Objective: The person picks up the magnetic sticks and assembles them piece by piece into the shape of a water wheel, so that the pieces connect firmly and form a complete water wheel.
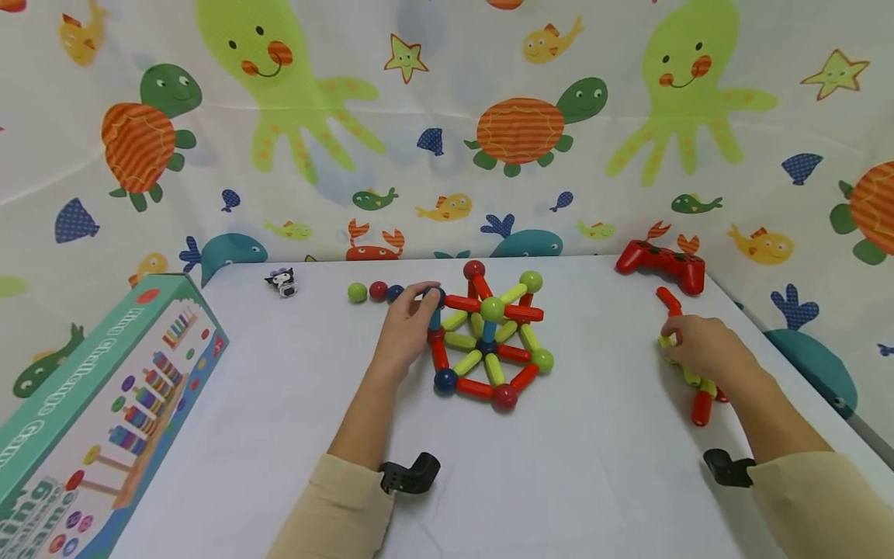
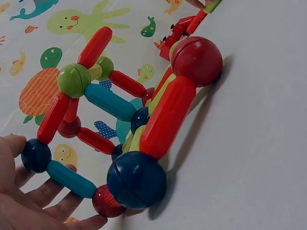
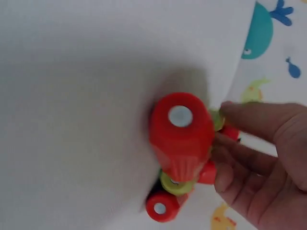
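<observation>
A magnetic ball-and-rod structure (image 1: 486, 347) stands mid-table: a wheel of red and yellow-green rods with red, green and dark blue balls, and uprights carrying an upper part. At its upper left corner my left hand (image 1: 407, 334) pinches a dark blue ball (image 2: 36, 155); the thumb lies on the ball and the other fingers spread behind the teal rod (image 2: 72, 178) below it. On the right, my right hand (image 1: 708, 353) is at a small pile of loose rods, thumb and fingers around a yellow-green rod (image 3: 217, 120). A thick red rod (image 3: 180, 132) lies nearer the wrist camera.
A green ball (image 1: 357, 293), a red ball (image 1: 378, 291) and another dark blue ball (image 1: 395, 293) line up left of the structure. Behind them sits a small figurine (image 1: 282, 282). A toy box (image 1: 133, 404) occupies the left side; a red game controller (image 1: 660, 265) lies at back right.
</observation>
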The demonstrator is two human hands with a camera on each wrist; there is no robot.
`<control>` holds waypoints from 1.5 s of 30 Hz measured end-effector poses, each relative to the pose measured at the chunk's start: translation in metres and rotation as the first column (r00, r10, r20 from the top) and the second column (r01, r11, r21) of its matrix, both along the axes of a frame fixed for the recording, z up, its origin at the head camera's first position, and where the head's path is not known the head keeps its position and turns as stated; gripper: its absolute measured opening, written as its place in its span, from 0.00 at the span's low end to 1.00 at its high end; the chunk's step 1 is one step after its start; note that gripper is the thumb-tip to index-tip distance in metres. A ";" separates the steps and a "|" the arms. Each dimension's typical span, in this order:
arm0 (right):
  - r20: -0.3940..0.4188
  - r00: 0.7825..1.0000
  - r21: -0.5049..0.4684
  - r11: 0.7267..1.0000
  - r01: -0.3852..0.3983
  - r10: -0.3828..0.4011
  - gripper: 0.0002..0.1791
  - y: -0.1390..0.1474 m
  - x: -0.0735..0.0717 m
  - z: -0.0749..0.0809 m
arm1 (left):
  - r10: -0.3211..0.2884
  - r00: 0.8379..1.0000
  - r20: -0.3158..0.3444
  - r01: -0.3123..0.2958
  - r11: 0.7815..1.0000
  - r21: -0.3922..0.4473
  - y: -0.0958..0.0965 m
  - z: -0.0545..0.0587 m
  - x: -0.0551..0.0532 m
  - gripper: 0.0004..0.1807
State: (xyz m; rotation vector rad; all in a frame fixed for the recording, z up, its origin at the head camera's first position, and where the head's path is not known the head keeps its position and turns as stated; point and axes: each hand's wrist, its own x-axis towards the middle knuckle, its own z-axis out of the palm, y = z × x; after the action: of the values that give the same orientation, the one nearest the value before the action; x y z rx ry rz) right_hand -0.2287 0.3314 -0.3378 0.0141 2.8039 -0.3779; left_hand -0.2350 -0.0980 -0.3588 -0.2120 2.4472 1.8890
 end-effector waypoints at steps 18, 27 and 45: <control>-0.148 0.988 -0.537 0.836 -0.115 0.041 0.26 -0.080 0.005 -0.008 | -0.004 1.000 0.018 0.004 1.000 0.004 -0.003 0.000 0.001 0.26; -0.198 0.976 -0.605 0.772 -0.195 0.091 0.22 -0.115 0.005 -0.018 | 0.094 0.993 -0.065 -0.090 0.994 0.057 -0.037 -0.004 -0.008 0.24; -0.134 0.989 -0.668 0.731 -0.140 0.067 0.22 -0.126 0.003 -0.033 | 0.323 0.936 -0.140 -0.348 0.907 -0.238 -0.106 -0.035 -0.058 0.29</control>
State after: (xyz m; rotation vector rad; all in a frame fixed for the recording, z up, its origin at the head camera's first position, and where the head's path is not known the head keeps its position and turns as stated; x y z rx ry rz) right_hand -0.2259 0.2056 -0.3708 -0.3333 2.5641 -1.3824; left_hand -0.2934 -0.2044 -0.3938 -0.6030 2.8812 1.7109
